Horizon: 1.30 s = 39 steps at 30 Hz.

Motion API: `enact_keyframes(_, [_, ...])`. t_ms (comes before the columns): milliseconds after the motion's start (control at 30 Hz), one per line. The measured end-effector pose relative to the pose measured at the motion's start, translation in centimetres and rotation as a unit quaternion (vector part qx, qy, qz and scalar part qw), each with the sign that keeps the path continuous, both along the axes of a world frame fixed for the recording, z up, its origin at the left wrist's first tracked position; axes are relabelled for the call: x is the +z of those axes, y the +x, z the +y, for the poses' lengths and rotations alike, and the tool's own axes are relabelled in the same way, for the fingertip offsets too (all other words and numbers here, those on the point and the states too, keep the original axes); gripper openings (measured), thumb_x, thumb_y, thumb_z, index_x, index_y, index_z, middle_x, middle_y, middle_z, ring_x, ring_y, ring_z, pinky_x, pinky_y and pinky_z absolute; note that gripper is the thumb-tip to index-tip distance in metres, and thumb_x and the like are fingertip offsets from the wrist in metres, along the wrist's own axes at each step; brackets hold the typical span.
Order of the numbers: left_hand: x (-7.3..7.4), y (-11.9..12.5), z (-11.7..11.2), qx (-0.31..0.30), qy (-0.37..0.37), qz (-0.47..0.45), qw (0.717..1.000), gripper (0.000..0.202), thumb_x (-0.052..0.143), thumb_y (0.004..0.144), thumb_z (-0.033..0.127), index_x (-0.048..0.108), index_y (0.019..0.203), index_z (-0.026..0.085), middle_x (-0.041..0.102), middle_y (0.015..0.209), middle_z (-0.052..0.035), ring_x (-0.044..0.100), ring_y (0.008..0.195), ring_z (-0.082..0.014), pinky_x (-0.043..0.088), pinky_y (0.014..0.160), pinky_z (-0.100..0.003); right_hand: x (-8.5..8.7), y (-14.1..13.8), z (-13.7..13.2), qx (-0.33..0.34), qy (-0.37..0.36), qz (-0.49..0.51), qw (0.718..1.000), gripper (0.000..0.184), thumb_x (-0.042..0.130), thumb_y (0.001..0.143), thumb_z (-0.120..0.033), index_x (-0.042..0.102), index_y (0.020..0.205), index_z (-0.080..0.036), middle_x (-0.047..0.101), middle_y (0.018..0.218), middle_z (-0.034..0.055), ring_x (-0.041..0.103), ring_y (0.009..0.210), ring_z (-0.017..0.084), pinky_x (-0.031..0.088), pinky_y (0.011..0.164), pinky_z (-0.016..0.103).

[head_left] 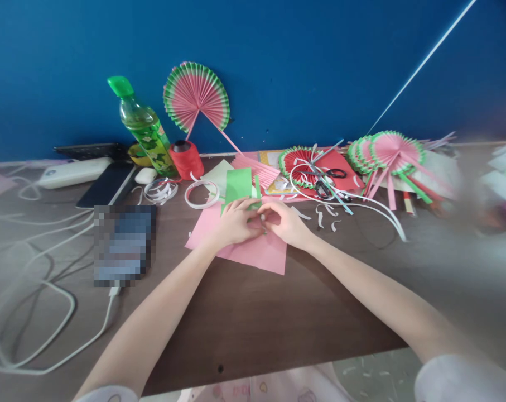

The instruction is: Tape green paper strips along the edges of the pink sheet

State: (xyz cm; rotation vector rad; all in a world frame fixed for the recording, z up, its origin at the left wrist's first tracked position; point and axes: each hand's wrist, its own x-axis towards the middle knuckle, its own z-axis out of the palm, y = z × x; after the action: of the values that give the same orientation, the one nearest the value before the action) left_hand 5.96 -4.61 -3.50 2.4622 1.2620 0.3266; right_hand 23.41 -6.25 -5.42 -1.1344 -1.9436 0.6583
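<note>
A green paper sheet (pixel 238 184) lies on a larger pink paper sheet (pixel 256 261). Beside the green sheet, a narrow green paper strip (pixel 258 185) runs down between my hands. My left hand (pixel 239 222) lies across the lower part of the green sheet, its fingers bent towards the strip. My right hand (pixel 285 224) meets it from the right, thumb and fingers pinched on the strip. The fingertips of both hands are close together and partly hide the strip's lower end.
Behind the hands lie a tape roll (pixel 201 194), scissors (pixel 324 181) and paper scraps. A finished paper fan (pixel 196 95) leans on the blue wall; more fans (pixel 397 151) lie right. A bottle (pixel 146 131), red thread spool (pixel 186 160) and phone (pixel 125 245) with cables stand or lie left.
</note>
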Motion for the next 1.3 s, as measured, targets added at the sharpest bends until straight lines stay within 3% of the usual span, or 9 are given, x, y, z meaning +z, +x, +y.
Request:
enact_keyframes(200, [-0.23, 0.05, -0.08, 0.004, 0.009, -0.004, 1.000, 0.040, 0.056, 0.075, 0.050, 0.062, 0.110, 0.031, 0.043, 0.141, 0.0036, 0.032, 0.132, -0.0283, 0.027, 0.106, -0.048, 0.10, 0.00, 0.02, 0.002, -0.011, -0.004, 1.000, 0.022, 0.056, 0.070, -0.008, 0.058, 0.088, -0.020, 0.063, 0.084, 0.0027, 0.059, 0.084, 0.019, 0.046, 0.083, 0.037])
enact_keyframes(633, [-0.35, 0.11, -0.03, 0.009, 0.008, -0.010, 1.000, 0.038, 0.058, 0.073, 0.047, 0.063, 0.108, 0.033, 0.044, 0.140, 0.0071, 0.033, 0.131, -0.0283, 0.027, 0.105, -0.047, 0.04, -0.05, -0.11, -0.023, -0.007, 0.001, 1.000, 0.016, 0.055, 0.074, -0.009, 0.058, 0.085, -0.020, 0.065, 0.088, 0.0034, 0.060, 0.087, 0.018, 0.047, 0.082, 0.034])
enact_keyframes(1300, [-0.38, 0.17, 0.04, 0.010, -0.002, -0.009, 1.000, 0.042, 0.059, 0.073, 0.047, 0.062, 0.112, 0.033, 0.044, 0.140, 0.0039, 0.032, 0.131, -0.0294, 0.026, 0.106, -0.048, 0.02, -0.31, -0.22, -0.030, 0.026, -0.039, 0.998, 0.016, 0.054, 0.074, -0.009, 0.056, 0.084, -0.022, 0.065, 0.087, 0.0041, 0.058, 0.091, 0.020, 0.046, 0.082, 0.036])
